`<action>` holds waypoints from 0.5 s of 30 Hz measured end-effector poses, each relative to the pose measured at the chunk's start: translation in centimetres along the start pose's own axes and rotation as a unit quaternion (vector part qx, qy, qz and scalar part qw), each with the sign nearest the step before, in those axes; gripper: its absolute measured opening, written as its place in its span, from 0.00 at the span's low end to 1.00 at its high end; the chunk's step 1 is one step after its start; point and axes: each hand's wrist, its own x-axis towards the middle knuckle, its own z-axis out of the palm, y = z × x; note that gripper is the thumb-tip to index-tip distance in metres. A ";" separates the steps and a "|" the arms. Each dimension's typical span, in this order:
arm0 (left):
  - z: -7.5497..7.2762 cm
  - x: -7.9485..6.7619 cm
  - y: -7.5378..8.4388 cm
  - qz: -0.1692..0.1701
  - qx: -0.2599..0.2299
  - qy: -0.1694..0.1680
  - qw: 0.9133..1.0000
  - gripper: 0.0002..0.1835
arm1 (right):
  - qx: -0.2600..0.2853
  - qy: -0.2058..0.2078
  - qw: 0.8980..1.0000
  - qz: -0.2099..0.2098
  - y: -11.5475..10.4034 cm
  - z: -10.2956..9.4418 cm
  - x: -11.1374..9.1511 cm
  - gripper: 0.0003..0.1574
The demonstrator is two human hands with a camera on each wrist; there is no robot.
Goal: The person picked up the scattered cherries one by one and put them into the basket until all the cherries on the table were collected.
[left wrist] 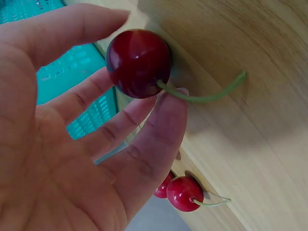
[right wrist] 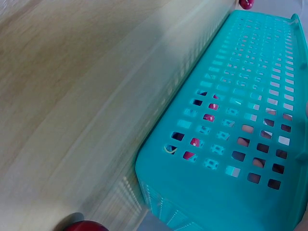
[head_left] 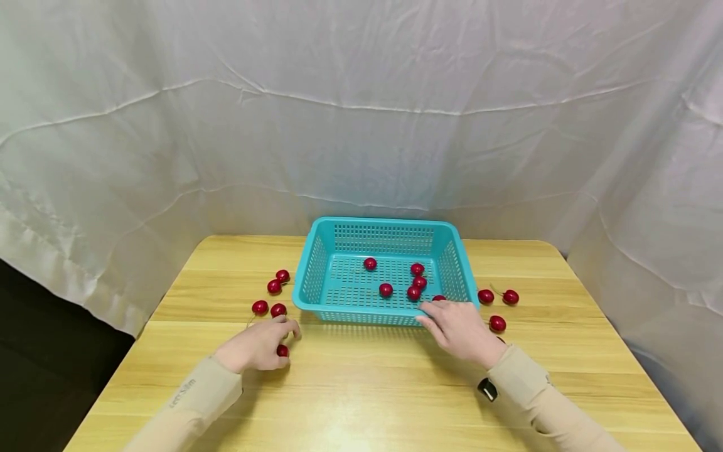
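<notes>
My left hand (head_left: 261, 344) is low over the wood table, left of the turquoise basket. Its thumb and fingers are spread around a dark red cherry (left wrist: 138, 62) with a green stem, and a gap shows between one fingertip and the fruit. My right hand (head_left: 460, 329) reaches over the near rim of the basket (head_left: 361, 312), fingers loosely extended. A cherry (head_left: 439, 299) shows just beyond those fingers, partly hidden by them. Through the basket holes in the right wrist view, fingers and bits of red fruit appear.
Several cherries (head_left: 386, 290) lie inside the basket. More are left of it, including a pair (head_left: 274, 286), and others to the right, such as one cherry (head_left: 498, 324). A pale curtain (head_left: 361, 144) hangs behind the table (head_left: 361, 389).
</notes>
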 end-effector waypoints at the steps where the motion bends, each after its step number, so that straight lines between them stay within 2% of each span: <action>1: 0.0 0.1 0.0 0.003 0.001 -0.001 1.000 0.20 | 0.000 0.000 1.000 0.000 0.0 0.0 0.0 0.11; 8: 0.2 0.3 0.0 0.024 0.010 -0.004 1.000 0.14 | 0.001 0.004 1.000 -0.002 -0.1 -0.1 0.0 0.10; 15: 0.3 0.5 -0.2 0.033 0.016 -0.011 0.999 0.14 | 0.000 0.005 1.000 -0.003 0.0 -0.1 0.1 0.09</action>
